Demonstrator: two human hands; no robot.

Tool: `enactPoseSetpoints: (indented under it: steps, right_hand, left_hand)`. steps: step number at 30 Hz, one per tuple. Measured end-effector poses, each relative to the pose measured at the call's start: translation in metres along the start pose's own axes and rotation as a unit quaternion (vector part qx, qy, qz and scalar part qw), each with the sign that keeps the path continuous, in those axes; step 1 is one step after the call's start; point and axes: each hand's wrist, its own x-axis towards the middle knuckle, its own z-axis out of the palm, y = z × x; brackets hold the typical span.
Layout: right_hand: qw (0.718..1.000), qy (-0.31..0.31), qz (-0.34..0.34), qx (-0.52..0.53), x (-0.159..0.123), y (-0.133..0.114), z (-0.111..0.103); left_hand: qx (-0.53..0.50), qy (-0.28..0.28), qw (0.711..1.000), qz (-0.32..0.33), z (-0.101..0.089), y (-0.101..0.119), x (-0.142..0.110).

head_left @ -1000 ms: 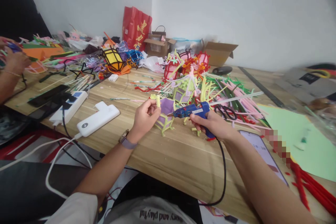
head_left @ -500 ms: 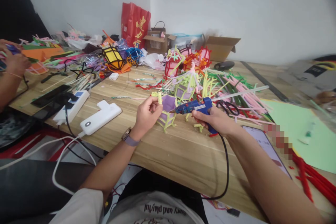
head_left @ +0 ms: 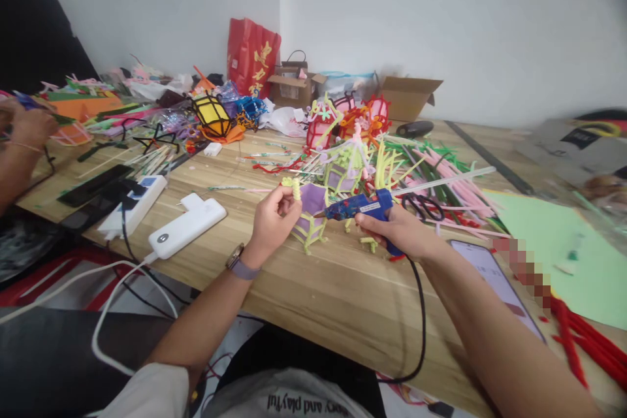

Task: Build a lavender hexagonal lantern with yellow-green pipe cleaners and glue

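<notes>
My right hand is wrapped round the handle of a blue glue gun, with a long clear glue stick jutting from its back. The nozzle points left, at the near wall of a small purple lantern edged in yellow-green pipe cleaner; whether it touches, I cannot tell. My left hand is closed in a pinch on a coiled yellow-green pipe cleaner beside the lantern's left side. The fingers partly hide that coil and the lantern. A short pipe-cleaner scrap lies below the gun.
A power strip and white charger with cables lie left. Behind are finished lanterns, loose pipe cleaners and black scissors. A phone lies right. Another person's hand works at far left.
The glue gun's nozzle has shifted slightly left and down along the lantern wall. My left hand keeps its pinch on the coil. The whole view has tilted a little.
</notes>
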Motion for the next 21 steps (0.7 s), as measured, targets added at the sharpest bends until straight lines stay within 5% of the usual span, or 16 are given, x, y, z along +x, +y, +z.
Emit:
enactPoseSetpoints:
  steps: [21]
  right_hand:
    - [1.000, -0.007, 0.004, -0.016, -0.005, -0.013, 0.003]
  left_hand:
    - [0.050, 0.012, 0.998, 0.029, -0.001, -0.002, 0.000]
